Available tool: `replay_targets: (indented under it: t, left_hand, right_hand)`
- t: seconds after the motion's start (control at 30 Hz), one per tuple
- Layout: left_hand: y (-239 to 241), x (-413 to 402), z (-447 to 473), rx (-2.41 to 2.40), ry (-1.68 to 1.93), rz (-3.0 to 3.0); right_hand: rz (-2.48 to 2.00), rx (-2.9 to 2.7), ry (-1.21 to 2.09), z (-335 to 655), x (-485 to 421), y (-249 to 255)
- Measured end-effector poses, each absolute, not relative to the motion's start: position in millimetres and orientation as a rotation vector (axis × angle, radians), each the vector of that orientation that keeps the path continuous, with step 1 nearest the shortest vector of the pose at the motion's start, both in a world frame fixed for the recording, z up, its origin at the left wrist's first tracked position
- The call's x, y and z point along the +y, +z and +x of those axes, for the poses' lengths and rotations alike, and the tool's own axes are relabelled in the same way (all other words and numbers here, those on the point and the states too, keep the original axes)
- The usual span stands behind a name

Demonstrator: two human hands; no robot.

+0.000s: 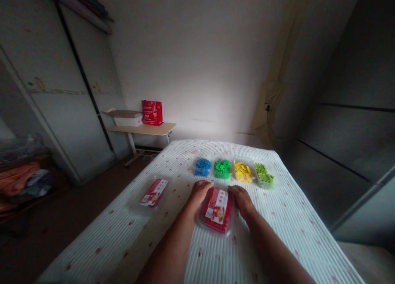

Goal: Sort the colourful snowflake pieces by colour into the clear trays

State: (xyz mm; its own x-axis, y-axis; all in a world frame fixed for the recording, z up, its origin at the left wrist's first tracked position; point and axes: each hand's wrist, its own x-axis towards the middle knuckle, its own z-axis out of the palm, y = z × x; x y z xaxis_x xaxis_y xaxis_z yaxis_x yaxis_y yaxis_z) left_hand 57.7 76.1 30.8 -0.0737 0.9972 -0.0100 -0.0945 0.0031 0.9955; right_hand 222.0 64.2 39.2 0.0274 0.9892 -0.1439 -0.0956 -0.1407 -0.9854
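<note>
A clear lidded plastic box [216,212] full of red pieces, with a red and white label on top, lies on the white spotted table cover [290,218] in front of me. My left hand [200,192] grips its left far corner with curled fingers. Gripping the right far corner is my right hand [241,198]. Beyond the box stand open trays in a row: blue pieces [203,167], green pieces [222,169], yellow pieces [243,171] and lime-green pieces [264,174].
A second clear lid or box with the same red label [153,193] lies to the left on the cover. A small side table [145,129] with a red bag [152,112] stands by the far wall. Clothes are piled at far left.
</note>
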Motion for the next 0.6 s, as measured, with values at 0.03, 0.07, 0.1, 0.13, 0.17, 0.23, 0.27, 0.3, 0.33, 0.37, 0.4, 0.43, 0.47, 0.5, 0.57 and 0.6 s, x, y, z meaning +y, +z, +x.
replay_targets:
  t: [0.03, 0.07, 0.1, 0.13, 0.17, 0.23, 0.27, 0.3, 0.33, 0.37, 0.4, 0.43, 0.47, 0.5, 0.57, 0.6]
  left_hand:
    - [30.1, 76.5, 57.6, 1.2, 1.304, 1.099]
    - [29.5, 76.8, 57.5, 1.206, 1.305, 1.093]
    - [29.1, 76.9, 57.6, 1.215, 1.31, 1.08]
    - [28.8, 76.9, 57.7, 1.222, 1.313, 1.064]
    - [28.7, 76.7, 58.0, 1.223, 1.313, 1.05]
    - [29.0, 75.9, 58.9, 1.226, 1.316, 1.024]
    - [29.3, 75.4, 59.5, 1.233, 1.324, 1.011]
    - [29.8, 74.9, 60.1, 1.24, 1.332, 1.001]
    - [30.3, 74.5, 60.7, 1.247, 1.341, 0.99]
    - [30.8, 74.1, 61.3, 1.254, 1.348, 0.978]
    - [31.3, 73.8, 61.7, 1.26, 1.352, 0.967]
    - [31.6, 73.6, 62.0, 1.263, 1.351, 0.96]
    - [31.7, 73.5, 62.1, 1.268, 1.347, 0.955]
    - [31.5, 73.5, 62.1, 1.276, 1.348, 0.952]
    - [30.3, 73.8, 62.0, 1.293, 1.357, 0.956]
    - [29.5, 74.0, 62.0, 1.296, 1.362, 0.961]
  right_hand:
    - [-1.25, -1.045, 1.323, 221.7, 64.5, 38.6]
    - [-1.242, -1.047, 1.318, 221.5, 64.8, 38.0]
    - [-1.239, -1.046, 1.315, 221.4, 65.0, 37.7]
    - [-1.239, -1.042, 1.313, 221.2, 65.1, 37.6]
    - [-1.242, -1.034, 1.311, 221.1, 65.1, 37.7]
    - [-1.241, -1.022, 1.311, 220.6, 64.7, 38.4]
    - [-1.237, -1.02, 1.31, 220.4, 64.4, 38.7]
    - [-1.231, -1.019, 1.31, 220.2, 64.3, 38.8]
    - [-1.224, -1.018, 1.31, 220.1, 64.3, 38.4]
    - [-1.217, -1.015, 1.314, 220.1, 64.5, 37.6]
    - [-1.207, -1.007, 1.321, 220.1, 65.0, 36.3]
    - [-1.195, -0.998, 1.332, 220.2, 65.7, 34.7]
    - [-1.183, -0.99, 1.34, 220.4, 66.6, 32.8]
    - [-1.174, -0.984, 1.344, 220.5, 67.5, 30.9]
    - [-1.164, -0.974, 1.347, 220.5, 69.1, 27.5]
    - [-1.163, -0.965, 1.35, 220.3, 69.7, 26.3]
